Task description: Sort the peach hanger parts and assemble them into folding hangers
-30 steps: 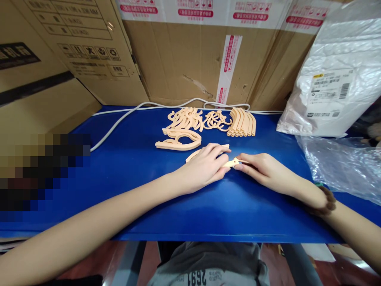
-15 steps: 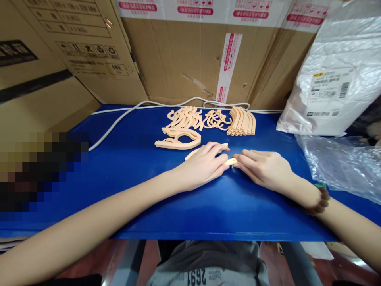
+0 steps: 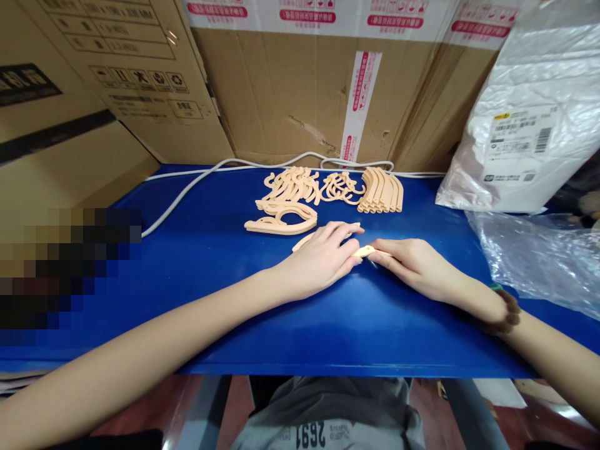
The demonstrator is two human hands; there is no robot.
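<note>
Low over the blue table, my left hand (image 3: 323,259) is closed on a beige plastic hanger part (image 3: 364,251), its end poking out past the thumb and index finger. My right hand (image 3: 415,265) pinches the same end from the other side, fingers pressed together. Under my left palm a curved beige piece shows at the left and beyond the fingertips; whether it joins the held part is hidden. Just behind lie folded beige hangers (image 3: 281,219). Further back are a heap of curved hanger arms (image 3: 293,185), loose hooks (image 3: 340,187) and a neat row of arms (image 3: 382,190).
Cardboard boxes (image 3: 290,81) wall off the back and left of the blue table (image 3: 187,300). A white cable (image 3: 187,190) runs along the rear. At the right stand a white plastic parcel bag (image 3: 510,131) and crumpled clear film (image 3: 539,262).
My right hand has shifted slightly and its outer fingers have curled in, while it stays at the part's end. My left hand has barely moved.
</note>
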